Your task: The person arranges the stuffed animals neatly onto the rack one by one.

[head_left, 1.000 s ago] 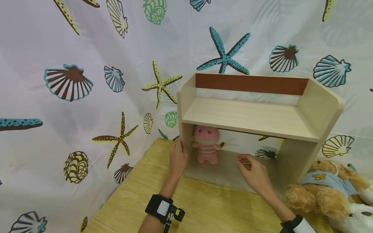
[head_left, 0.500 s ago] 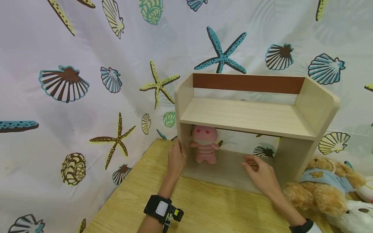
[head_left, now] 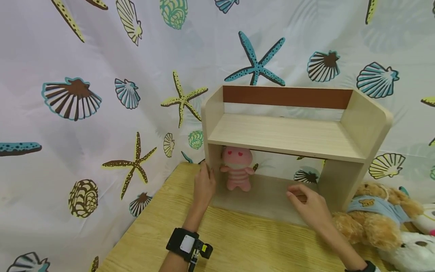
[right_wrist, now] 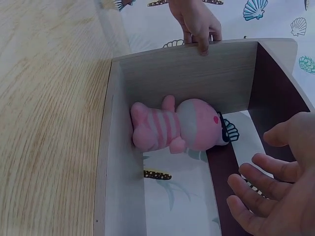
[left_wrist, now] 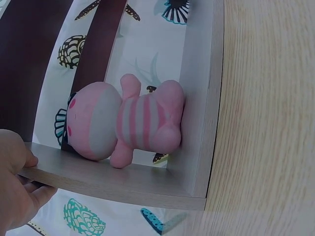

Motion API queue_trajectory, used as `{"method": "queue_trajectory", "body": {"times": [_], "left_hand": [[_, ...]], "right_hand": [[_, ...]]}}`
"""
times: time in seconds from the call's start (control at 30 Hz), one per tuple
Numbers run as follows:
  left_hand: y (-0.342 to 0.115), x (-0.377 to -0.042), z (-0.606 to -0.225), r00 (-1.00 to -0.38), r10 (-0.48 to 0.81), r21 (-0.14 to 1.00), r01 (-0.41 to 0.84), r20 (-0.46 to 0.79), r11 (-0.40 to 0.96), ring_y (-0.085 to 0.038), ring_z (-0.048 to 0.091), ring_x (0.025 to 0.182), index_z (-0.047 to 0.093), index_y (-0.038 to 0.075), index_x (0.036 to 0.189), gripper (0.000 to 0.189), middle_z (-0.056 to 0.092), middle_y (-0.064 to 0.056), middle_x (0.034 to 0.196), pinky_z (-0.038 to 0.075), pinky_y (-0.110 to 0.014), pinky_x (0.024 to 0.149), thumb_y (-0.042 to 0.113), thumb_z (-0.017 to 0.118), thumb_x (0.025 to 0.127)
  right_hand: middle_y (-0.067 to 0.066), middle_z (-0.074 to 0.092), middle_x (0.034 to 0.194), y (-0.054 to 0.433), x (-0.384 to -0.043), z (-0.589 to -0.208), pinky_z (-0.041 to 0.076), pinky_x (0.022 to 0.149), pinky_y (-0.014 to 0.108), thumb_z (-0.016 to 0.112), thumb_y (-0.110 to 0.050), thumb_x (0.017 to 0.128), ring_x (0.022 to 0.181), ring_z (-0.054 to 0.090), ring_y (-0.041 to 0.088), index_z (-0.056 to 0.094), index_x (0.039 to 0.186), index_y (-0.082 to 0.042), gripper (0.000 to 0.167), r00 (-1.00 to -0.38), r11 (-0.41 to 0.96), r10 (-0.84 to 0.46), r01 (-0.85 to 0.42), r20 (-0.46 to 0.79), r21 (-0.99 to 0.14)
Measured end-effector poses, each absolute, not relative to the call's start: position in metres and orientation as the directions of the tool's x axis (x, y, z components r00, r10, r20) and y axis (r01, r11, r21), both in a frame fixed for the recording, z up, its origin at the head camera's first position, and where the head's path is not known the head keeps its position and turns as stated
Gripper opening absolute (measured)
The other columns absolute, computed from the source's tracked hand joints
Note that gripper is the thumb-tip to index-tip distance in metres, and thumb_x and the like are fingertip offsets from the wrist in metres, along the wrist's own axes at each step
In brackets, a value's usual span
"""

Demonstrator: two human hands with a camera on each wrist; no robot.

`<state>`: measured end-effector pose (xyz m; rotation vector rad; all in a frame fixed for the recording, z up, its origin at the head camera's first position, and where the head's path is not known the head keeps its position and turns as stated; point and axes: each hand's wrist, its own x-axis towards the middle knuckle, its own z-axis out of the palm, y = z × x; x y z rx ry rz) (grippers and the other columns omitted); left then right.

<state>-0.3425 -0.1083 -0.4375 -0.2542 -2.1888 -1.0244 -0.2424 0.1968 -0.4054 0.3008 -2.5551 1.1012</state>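
Backdrop [head_left: 23, 56] at far L, 1 white cloth printed w/ shells & at least 3 starfish (1 brown, 1 yellow, 1 blue), runs across the rear. Table [head_left: 146, 234], 1, wood-grain top, extends to R beneath the unit. Person's L wrist bears 1 black strap [head_left: 183, 243] w/ a small device attached. L hand [head_left: 204, 186]: grasping; pinches front edge of unit's L side panel, thumb on inner face, fingers on outer (confirmed, L wrist view). Shelf unit [head_left: 282, 132], 1, pale wood: 2 side panels, 2 horiz. boards, 1 brown strip across top rear. Pink plush toy [head_left: 239, 170], 1: upright on bottom board in L part of lower bay, facing out, just beside L panel; 2 heart eyes, 2 arms, striped body. R hand [head_left: 312, 209]: released, fingers loosely bent & parted, at front of lower bay toward R side, well apart from toy. R wrist: 1 dark strap [head_left: 368, 267], partly cut off by frame. Outside unit at R: 1 brown teddy bear [head_left: 374, 219], blue top, leaning back nr R panel; then 2 white plush toys [head_left: 408, 251], both partly in view.
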Motion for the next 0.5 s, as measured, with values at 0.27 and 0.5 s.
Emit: {"method": "queue_trajectory", "body": {"times": [0.27, 0.5], "left_hand": [[-0.109, -0.342, -0.437, -0.746, -0.114, 0.609, 0.433, 0.656, 0.664, -0.036, 0.066, 0.073, 0.050, -0.003, 0.102, 0.008, 0.061, -0.021, 0.079, 0.051, -0.046, 0.057, 0.000, 0.057, 0.099], [-0.109, -0.341, -0.436, -0.746, -0.115, 0.610, 0.435, 0.656, 0.662, -0.038, 0.066, 0.074, 0.050, -0.004, 0.103, 0.008, 0.062, -0.023, 0.081, 0.051, -0.047, 0.057, 0.000, 0.057, 0.099]], "right_hand": [[0.008, 0.071, 0.105, 0.207, -0.236, -0.401, 0.055, 0.081, 0.043, 0.061, -0.031, 0.101, 0.094, 0.069, 0.026, 0.067, 0.117, -0.006, 0.030, -0.927, 0.702, -0.063, -0.304, 0.369, -0.643], [0.007, 0.071, 0.103, 0.215, -0.231, -0.392, 0.055, 0.077, 0.035, 0.063, -0.029, 0.100, 0.091, 0.069, 0.026, 0.069, 0.114, -0.007, 0.026, -0.920, 0.720, -0.071, -0.315, 0.386, -0.618]]}}
